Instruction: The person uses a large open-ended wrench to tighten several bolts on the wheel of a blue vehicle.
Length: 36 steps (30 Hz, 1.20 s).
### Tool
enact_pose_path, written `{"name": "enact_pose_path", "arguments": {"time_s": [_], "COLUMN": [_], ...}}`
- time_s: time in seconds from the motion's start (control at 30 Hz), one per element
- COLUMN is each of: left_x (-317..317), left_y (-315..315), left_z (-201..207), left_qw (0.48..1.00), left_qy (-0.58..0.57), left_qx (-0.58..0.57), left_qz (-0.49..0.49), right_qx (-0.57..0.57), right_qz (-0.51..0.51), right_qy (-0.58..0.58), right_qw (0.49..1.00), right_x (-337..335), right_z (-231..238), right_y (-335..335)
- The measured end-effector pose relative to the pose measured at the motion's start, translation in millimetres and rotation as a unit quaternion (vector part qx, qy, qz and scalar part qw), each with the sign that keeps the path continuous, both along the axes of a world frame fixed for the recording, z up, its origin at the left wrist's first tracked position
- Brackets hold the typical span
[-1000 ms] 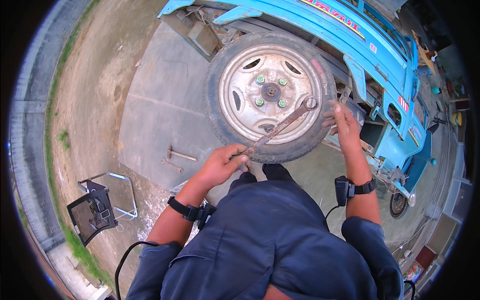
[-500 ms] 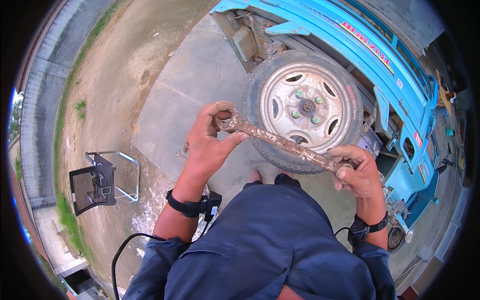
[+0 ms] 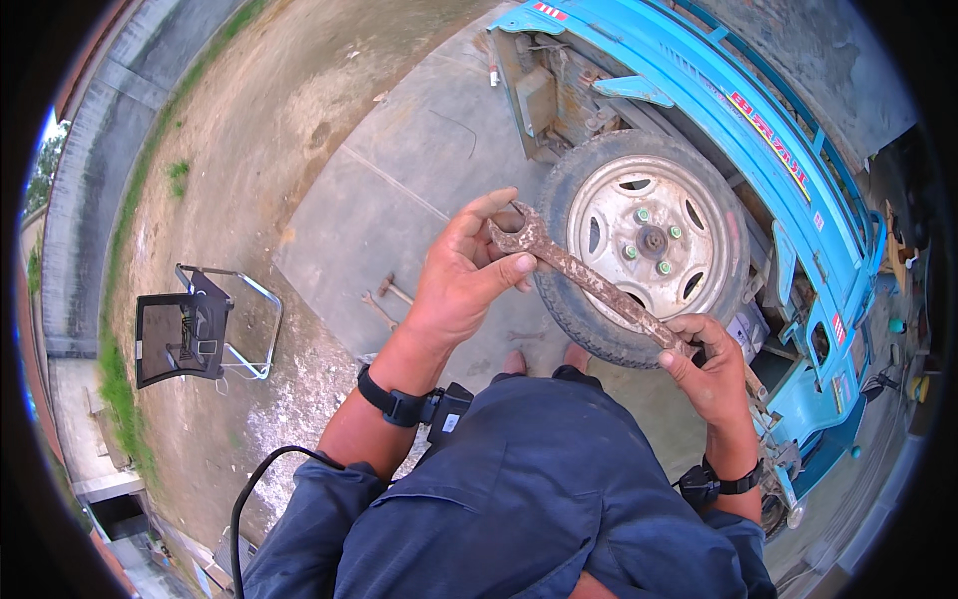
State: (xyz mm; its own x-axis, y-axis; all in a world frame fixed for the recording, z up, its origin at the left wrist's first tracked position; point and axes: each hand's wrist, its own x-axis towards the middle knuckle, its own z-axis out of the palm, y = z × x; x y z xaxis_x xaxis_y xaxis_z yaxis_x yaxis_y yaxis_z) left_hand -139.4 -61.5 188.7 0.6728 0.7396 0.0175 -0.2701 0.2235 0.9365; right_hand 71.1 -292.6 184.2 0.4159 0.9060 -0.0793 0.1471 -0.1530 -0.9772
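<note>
We hold a rusty wrench (image 3: 597,284) between both hands, up off the ground. Our left hand (image 3: 467,272) grasps its forked end, thumb pressed on the near face and fingers curled around behind. Our right hand (image 3: 711,367) clasps the other end with thumb and fingers, and covers enough of it that we cannot tell its shape. In our view the wrench slants down to the right, across the lower left part of a wheel with a black tyre (image 3: 555,220) and a dull silver rim (image 3: 664,180). Four green-marked nuts (image 3: 642,215) sit around its hub (image 3: 652,240). The wheel stands at the side of a blue vehicle (image 3: 639,40). On the concrete floor (image 3: 369,215), left of our left forearm, lie a hammer (image 3: 399,294) and, just beside it, a small spanner (image 3: 380,311). Farther left we see a dark chair (image 3: 160,344) with a shiny metal frame.
</note>
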Motion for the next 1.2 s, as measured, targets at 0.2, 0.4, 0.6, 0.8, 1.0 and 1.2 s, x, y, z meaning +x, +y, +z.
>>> {"name": "enact_pose_path", "arguments": {"time_s": [0.2, 0.4, 0.6, 0.8, 1.0, 1.2], "left_x": [-4.7, -7.4, -12.5, -15.9, -14.5, -12.7], "left_y": [4.2, 4.7, 2.2, -2.8, -4.4, -6.6], "left_z": [-2.4, -0.3, 0.0, -2.8, -3.4, -2.3], "left_qw": [0.999, 1.000, 0.999, 0.998, 0.998, 0.998], "left_qy": [-0.041, -0.020, -0.036, -0.037, -0.047, -0.047], "left_qx": [-0.017, -0.007, -0.004, -0.012, -0.012, -0.009], "left_qz": [-0.004, 0.022, 0.028, 0.046, 0.045, 0.043], "right_qx": [-0.049, -0.093, -0.094, -0.099, -0.100, -0.106], "right_qz": [0.026, 0.082, 0.092, 0.096, 0.097, 0.094], "right_qy": [0.261, 0.275, 0.256, 0.236, 0.246, 0.228], "right_qw": [0.964, 0.953, 0.958, 0.962, 0.959, 0.963], "right_x": [-2.3, -8.6, -16.1, -21.1, -20.5, -19.7], "right_z": [12.8, 14.6, 15.1, 20.3, 19.1, 17.8], "right_y": [-0.3, -1.4, -1.3, -1.0, -1.8, -4.5]}}
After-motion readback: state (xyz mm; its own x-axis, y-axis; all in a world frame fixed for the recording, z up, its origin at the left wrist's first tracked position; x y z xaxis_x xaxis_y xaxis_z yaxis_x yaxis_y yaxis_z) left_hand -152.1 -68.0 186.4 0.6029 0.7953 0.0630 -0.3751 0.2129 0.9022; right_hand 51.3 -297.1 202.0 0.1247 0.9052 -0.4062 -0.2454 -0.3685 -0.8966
